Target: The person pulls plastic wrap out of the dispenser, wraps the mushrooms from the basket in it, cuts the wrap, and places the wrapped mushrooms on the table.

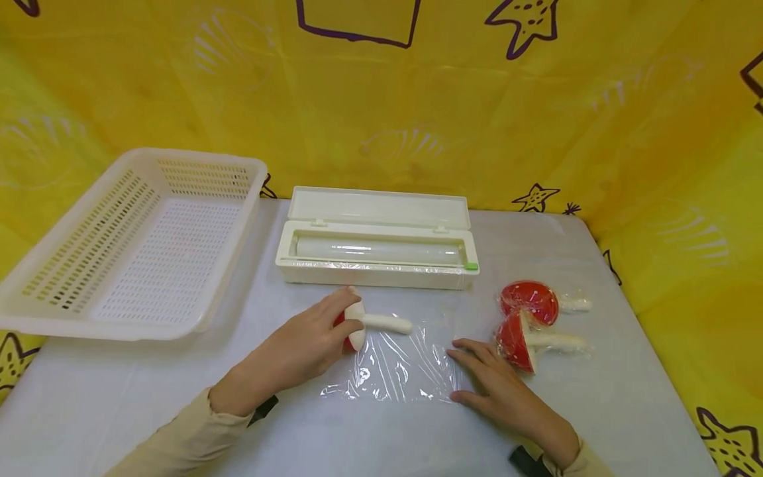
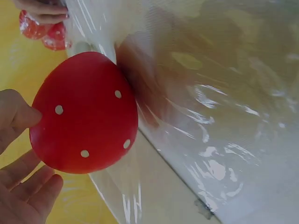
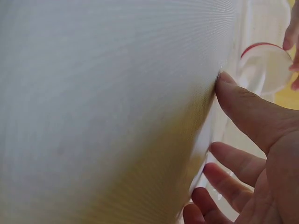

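A toy mushroom (image 1: 386, 323) with a red cap and white stem lies on its side over a sheet of clear plastic wrap (image 1: 405, 374), stem pointing right. My left hand (image 1: 306, 341) grips its cap between thumb and fingers. White dots show on the red cap (image 2: 84, 112) in the left wrist view. At the sheet's right edge, my right hand (image 1: 497, 381) rests with fingers spread and slightly bent. Its thumb and fingertips touch the wrap's edge (image 3: 205, 126) in the right wrist view.
Two wrapped mushrooms, one (image 1: 529, 301) behind the other (image 1: 517, 341), lie beside my right hand. A cling film box (image 1: 375, 275) with raised lid and a film roll (image 1: 375, 250) inside stands behind the sheet. To the left sits a white plastic basket (image 1: 253, 182).
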A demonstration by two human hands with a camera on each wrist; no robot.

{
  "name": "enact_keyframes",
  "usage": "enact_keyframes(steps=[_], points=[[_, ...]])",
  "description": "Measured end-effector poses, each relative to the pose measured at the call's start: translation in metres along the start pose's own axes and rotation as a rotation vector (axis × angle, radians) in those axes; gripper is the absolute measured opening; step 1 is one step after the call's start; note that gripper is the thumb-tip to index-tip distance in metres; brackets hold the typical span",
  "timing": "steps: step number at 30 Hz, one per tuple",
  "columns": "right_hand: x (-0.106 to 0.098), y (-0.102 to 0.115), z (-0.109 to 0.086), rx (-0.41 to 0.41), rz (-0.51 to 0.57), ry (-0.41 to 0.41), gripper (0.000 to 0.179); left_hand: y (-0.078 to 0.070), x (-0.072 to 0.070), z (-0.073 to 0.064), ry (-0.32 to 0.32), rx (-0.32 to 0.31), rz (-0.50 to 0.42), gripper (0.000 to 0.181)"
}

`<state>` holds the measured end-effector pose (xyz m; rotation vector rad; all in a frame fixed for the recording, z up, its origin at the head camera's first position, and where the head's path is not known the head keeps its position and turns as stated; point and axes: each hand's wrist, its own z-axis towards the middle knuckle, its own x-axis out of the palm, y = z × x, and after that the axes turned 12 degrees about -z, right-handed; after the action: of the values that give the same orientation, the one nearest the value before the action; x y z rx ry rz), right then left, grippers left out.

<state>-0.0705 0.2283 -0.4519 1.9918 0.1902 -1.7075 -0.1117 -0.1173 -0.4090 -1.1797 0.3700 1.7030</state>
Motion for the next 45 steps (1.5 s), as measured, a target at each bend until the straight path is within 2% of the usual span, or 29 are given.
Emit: enact_keyframes(steps=[8, 14, 20, 29, 32, 38, 45], points=[[-0.001, 0.000, 0.001, 0.008, 0.007, 0.009, 0.066, 0.006, -0.012, -0.018, 0.002, -0.196, -0.011, 0.057], [-0.001, 0.001, 0.001, 0.008, 0.001, 0.005, 0.066, 0.008, -0.016, -0.030, 0.008, -0.259, -0.051, 0.068], [0.000, 0.002, 0.001, 0.033, 0.003, 0.013, 0.067, 0.008, -0.019, -0.039, 0.029, -0.291, -0.070, 0.070], [0.001, 0.004, 0.000, -0.007, -0.032, -0.077, 0.065, 0.007, -0.024, -0.057, 0.054, -0.360, -0.124, 0.059], [0.001, 0.004, 0.000, -0.003, -0.026, -0.082, 0.064, 0.005, -0.025, -0.063, 0.081, -0.388, -0.152, 0.057], [0.000, 0.005, 0.001, 0.019, -0.018, -0.060, 0.064, 0.004, -0.028, -0.072, 0.143, -0.378, -0.182, 0.043], [-0.002, 0.002, -0.002, 0.052, 0.017, -0.048, 0.067, 0.005, -0.032, -0.080, 0.269, -0.432, -0.224, 0.040]])
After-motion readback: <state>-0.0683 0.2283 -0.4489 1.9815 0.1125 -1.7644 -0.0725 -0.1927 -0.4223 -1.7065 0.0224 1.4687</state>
